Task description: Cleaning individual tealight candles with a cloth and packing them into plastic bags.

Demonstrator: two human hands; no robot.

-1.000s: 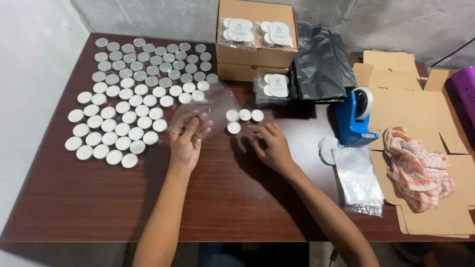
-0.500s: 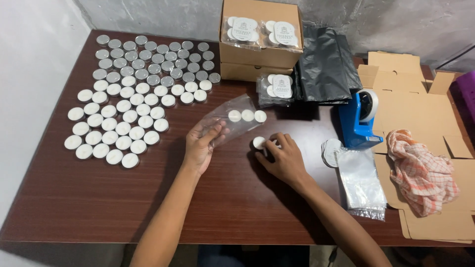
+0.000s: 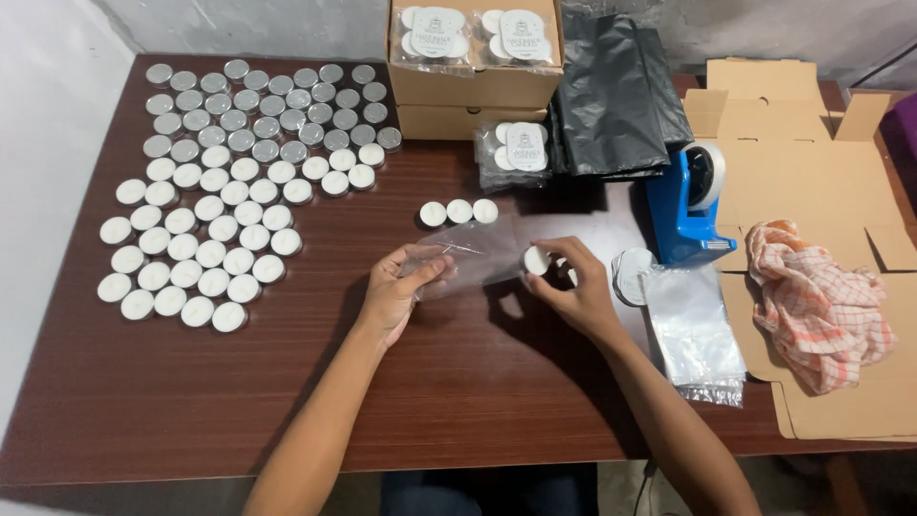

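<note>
The cardboard box point(image 3: 475, 72) was cut off at the top edge; the purple thing point(image 3: 906, 124) right of it ran off-frame, unidentifiable.

I count three loose tealight candles point(image 3: 458, 211) in a row mid-table, plus one tealight point(image 3: 535, 260) in my right hand point(image 3: 573, 287). One clear bag point(image 3: 468, 258) hangs from my left hand point(image 3: 401, 291). Three packed candle bags point(image 3: 516, 148) sit toward the far edge, with one blue tape dispenser point(image 3: 683, 205), one black plastic sheet point(image 3: 611, 91) and one checked cloth point(image 3: 817, 301).
</note>
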